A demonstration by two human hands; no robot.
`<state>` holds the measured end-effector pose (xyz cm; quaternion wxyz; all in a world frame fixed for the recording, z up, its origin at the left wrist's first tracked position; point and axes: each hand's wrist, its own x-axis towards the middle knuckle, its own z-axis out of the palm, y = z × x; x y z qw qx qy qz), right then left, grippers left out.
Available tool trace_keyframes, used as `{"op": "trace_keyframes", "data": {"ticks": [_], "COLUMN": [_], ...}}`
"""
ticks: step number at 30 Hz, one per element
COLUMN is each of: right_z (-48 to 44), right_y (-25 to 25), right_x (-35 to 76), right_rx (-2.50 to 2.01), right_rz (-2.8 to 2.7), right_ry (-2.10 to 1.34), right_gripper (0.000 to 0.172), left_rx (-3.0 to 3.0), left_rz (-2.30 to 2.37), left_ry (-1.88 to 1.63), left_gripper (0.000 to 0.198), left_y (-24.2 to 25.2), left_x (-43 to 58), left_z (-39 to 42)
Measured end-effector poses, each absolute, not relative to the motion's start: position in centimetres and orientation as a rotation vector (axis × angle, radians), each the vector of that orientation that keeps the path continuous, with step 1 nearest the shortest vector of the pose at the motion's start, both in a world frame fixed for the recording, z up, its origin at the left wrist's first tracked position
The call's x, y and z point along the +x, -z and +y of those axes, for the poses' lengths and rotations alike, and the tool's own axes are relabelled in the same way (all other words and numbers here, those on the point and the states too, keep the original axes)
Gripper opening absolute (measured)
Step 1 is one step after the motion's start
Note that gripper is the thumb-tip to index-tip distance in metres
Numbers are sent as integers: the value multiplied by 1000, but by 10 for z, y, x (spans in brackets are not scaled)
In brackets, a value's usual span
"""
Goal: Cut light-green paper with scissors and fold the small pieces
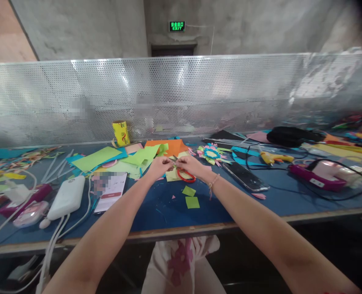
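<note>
Both my arms reach out over the blue table (156, 212). My right hand (190, 164) is closed round red-handled scissors (185, 175), whose blades point left toward my other hand. My left hand (160, 165) pinches a small piece of paper at the blade tips; the piece is too small to make out. Under the hands lies a pale yellow sheet (171, 174). Two small green paper squares (190, 197) lie just in front of the hands.
Green and orange paper sheets (128, 157) lie behind the hands, and a paper flower (211, 153) to the right. On the left lie a white power bank (67, 197) and a phone (109, 192). A dark phone (244, 176), a yellow glue gun (272, 157) and cables lie to the right. A perforated metal screen (181, 94) backs the table.
</note>
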<state>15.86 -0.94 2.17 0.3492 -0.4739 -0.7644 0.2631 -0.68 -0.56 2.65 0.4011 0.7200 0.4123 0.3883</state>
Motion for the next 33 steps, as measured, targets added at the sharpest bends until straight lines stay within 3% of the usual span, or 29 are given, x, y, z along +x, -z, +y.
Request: {"op": "trace_keyframes", "data": {"ticks": [8,17,33], "right_z": [-7,-6,-16], "right_y": [-16,-16,-26], "right_x": [160,162,158], "right_rx": [-1114,-1081,-1037], "right_rz": [-1825,-1845,-1980], "right_ry": [-1009,-848,-775], "right_gripper": [23,15,28], "left_rx": [1543,1546,1652], "left_rz": [1024,982,948], "left_ry": [-1037,-1007,-975], "left_gripper": [8,10,9], "left_y": [-26,-27,-30], "left_x": [-3,-1,0], "left_z": [-2,-6,-10]}}
